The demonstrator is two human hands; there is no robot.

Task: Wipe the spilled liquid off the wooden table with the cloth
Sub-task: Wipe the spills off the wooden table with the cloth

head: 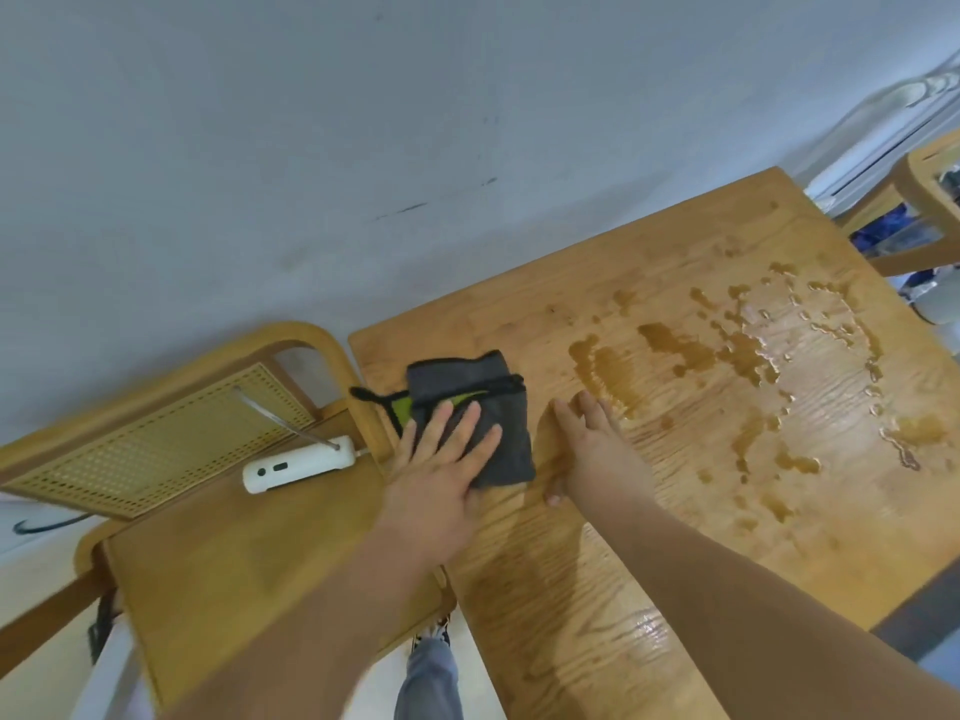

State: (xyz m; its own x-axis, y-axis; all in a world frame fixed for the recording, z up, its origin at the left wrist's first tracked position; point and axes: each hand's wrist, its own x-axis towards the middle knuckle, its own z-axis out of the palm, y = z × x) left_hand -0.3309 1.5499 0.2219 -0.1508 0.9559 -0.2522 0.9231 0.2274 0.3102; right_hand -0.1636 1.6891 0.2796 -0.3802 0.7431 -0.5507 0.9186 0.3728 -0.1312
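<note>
A folded dark grey cloth (488, 407) with a green patch and a black loop lies near the left edge of the wooden table (597, 553). My left hand (441, 470) rests flat on the cloth's near left part, fingers spread. Just right of the cloth, my right hand (592, 449) lies on the bare wood, fingers extended, holding nothing. Its fingertips reach the nearest puddle. Brownish spilled liquid (753, 356) spreads in puddles and droplets over the table's middle and far right.
A wooden chair (218, 537) with a cane back stands at the table's left; a white device (301, 462) with a metal antenna lies on its seat. Another wooden chair (924, 200) is at the far right. A grey wall runs behind. My leg shows below.
</note>
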